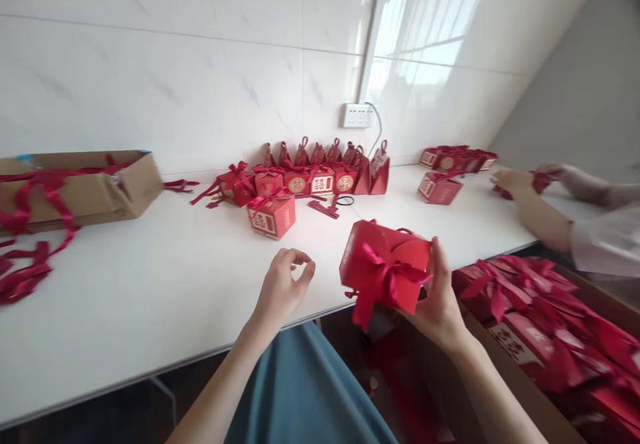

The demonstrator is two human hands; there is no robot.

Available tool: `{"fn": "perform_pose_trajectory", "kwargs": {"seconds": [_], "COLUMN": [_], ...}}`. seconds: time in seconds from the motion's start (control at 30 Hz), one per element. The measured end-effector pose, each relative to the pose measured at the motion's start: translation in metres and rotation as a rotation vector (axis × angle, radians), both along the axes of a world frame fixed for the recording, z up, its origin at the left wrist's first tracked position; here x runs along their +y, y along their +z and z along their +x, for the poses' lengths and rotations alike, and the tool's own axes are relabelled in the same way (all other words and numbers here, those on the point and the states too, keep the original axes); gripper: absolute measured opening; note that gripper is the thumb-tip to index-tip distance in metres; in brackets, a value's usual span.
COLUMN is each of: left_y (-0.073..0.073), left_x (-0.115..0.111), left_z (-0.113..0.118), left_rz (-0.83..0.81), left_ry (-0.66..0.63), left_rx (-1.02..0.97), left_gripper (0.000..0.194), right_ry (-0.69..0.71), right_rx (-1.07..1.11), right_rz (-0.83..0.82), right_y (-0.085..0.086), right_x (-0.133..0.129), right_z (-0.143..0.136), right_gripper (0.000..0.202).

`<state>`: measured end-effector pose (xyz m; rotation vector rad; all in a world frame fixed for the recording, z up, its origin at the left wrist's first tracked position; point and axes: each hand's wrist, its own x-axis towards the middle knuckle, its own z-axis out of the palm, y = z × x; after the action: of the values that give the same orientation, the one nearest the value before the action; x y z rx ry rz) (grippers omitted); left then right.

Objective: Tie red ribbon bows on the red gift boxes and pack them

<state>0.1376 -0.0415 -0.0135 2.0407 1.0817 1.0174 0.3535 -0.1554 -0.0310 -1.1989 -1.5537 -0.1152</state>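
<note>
The left hand point(286, 284) arched, empty, thumb near fingers, above the tabletop's point(150, 297) front edge; the right hand's grip, partly open, cupped 1 red box point(387, 271).

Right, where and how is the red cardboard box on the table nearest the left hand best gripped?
Probably by opposite side walls of the red cardboard box, coming from the near side: the walls look flat, other boxes stand behind, and the soft red ribbon bow on top might slip.

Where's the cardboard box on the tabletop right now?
Head view, far left: the cardboard box sits at the back of the white table by the tiled wall, left of the row of red boxes.
</note>
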Motion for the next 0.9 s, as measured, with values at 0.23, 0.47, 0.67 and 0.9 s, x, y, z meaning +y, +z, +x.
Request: {"fn": "perform_pose_trajectory", "kwargs": {"seconds": [0.23,0.47,0.67,0.9], "left_y": [-0.057,-0.07,-0.068,-0.066], "left_x": [0.009,0.021,0.019,0.019], "left_z": [0.03,0.023,0.022,0.024], "left_rz": [0.31,0.451,0.49,0.537], "left_ry": [-0.427,-0.458,-0.462,-0.452], "left_rx": [0.597,0.654,0.74,0.847], "left_gripper": [0.064,0.065,0.08,0.08], "right_ry": [-0.188,0.027,0.014,0.052], "right_rx": [0.581,0.979,1.078,1.153], "right_rz": [-0.018,-0.115,-0.12,-0.111], "right_y": [0.0,-0.006,0.008,0.004], "right_x": [-0.05,-0.087,-0.1,-0.106], "right_z": [0.05,0.069,0.059,0.06], "right_gripper": [0.083,0.055,0.068,0.068]}}
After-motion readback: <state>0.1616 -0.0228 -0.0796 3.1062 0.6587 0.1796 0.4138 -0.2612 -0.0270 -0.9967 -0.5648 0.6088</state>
